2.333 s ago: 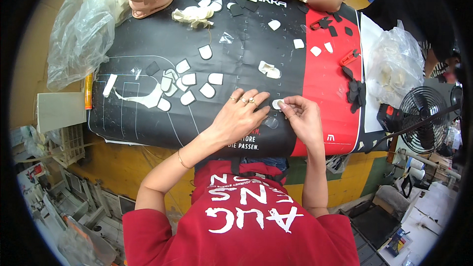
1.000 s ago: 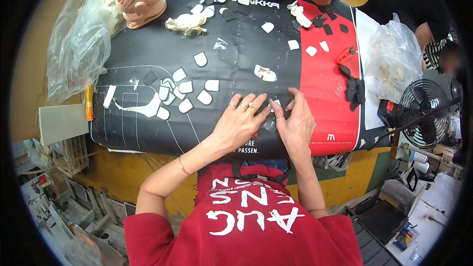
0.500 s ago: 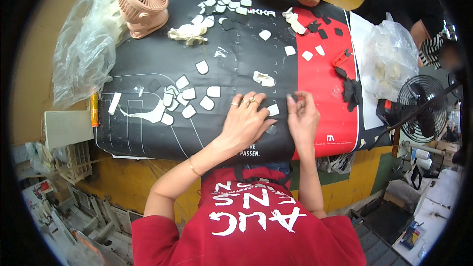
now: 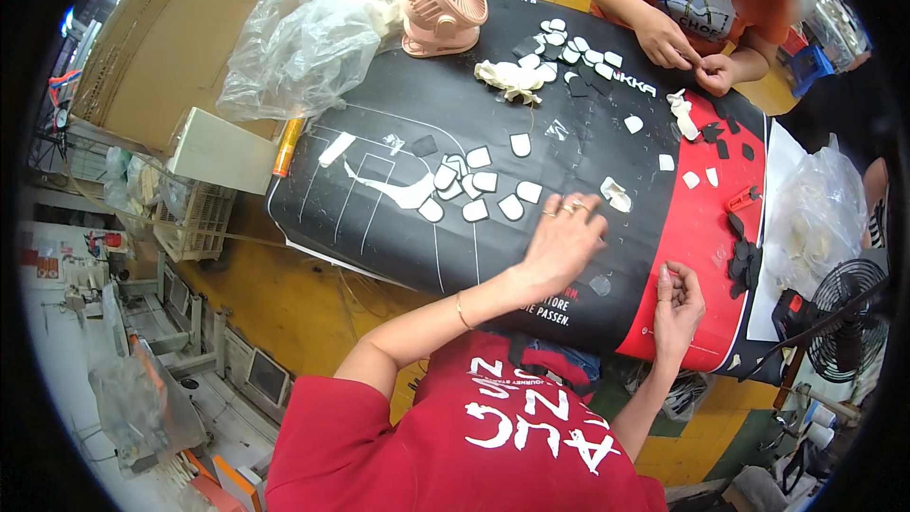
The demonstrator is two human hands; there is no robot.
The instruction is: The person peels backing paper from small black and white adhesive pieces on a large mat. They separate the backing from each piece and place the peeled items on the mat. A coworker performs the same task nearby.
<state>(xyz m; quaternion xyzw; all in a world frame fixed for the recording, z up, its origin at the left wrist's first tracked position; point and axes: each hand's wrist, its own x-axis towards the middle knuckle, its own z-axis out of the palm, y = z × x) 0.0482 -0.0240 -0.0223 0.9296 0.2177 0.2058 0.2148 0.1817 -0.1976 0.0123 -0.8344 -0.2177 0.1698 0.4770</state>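
A black and red printed mat (image 4: 398, 228) covers the work table, and on it the person's left hand (image 4: 561, 239) lies flat with its fingers spread, palm down, rings showing on two of them. Beyond its fingertips, up and to the left, sits the cluster of small white shield-shaped pieces (image 4: 479, 192), laid out in a loose row whose long run goes from lower left to upper right; the closest piece lies near the fingers and well apart from the other hand. A crumpled white piece (image 4: 616, 194) rests just beside the fingertips on the right. The right hand (image 4: 678, 308) hangs over the red part of the mat with its fingers curled together (it seems to pinch something small, though the view is too coarse to tell what). Between the two hands, just below the left palm, a small pale round disc (image 4: 600, 284) lies on the black, close to both, slightly nearer the left.
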